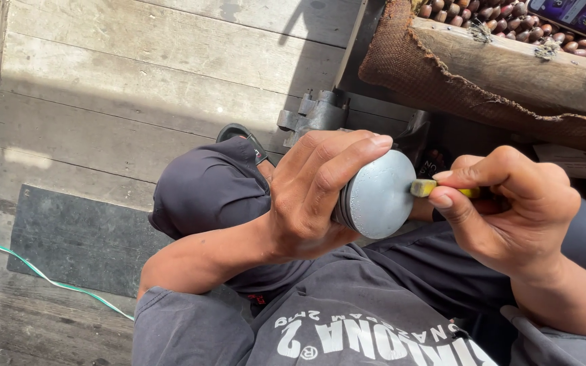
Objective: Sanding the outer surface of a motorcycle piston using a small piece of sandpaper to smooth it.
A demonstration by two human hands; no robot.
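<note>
Weathered grey plank floor [137,81], sunlit, with a dark mat [69,237] and a green-white cord [49,281] lying down and to the left of the piston. A burlap-draped wooden crate [510,74] of small brown nuts [503,20] stands above and to the right of it; a grey metal part [317,112] lies just above it on the floor.

The piston [374,194], a short grey metal cylinder with a flat, dull, speckled crown turned toward the camera, is held over the person's lap. The left hand [313,196] is wrapped around its skirt, fingers curled over the top edge, thumb beneath. The right hand [503,203] pinches a small yellow tool [425,187] between thumb and forefinger, tip touching the crown's right rim.

Judgement: solid, rigid, moderately heavy for its size; smooth walls may slip, so the full-hand hold round the skirt is the sound grip. Ring grooves cannot be made out clearly.
</note>
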